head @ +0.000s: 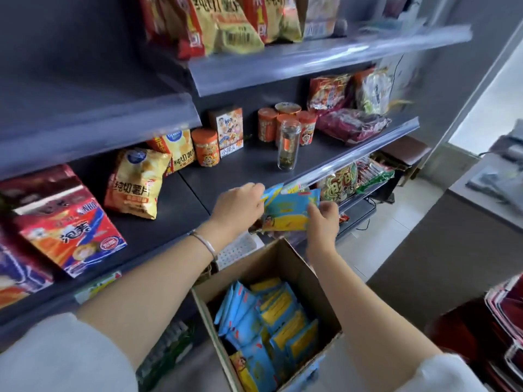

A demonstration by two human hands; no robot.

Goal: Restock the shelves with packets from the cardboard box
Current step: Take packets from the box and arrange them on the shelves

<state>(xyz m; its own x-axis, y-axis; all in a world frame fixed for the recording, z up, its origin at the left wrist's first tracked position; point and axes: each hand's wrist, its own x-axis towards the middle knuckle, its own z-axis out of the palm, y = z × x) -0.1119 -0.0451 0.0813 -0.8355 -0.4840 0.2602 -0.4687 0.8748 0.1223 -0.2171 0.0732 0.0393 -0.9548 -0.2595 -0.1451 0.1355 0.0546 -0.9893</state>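
An open cardboard box (285, 258) stands on the floor below the shelves, holding several blue and yellow packets (271, 321). Both hands hold a small bunch of the same blue and yellow packets (288, 212) just above the box, at the front edge of the dark middle shelf (240, 168). My left hand (237, 206) grips the bunch's left end. My right hand (324, 219) pinches its right end.
On the middle shelf stand yellow chip bags (135, 183), orange canisters (205, 147), a small carton (229, 131), a clear glass bottle (288, 144) and red snack bags (329, 91). A red box (70, 230) lies at left. More snacks fill the shelves above and below.
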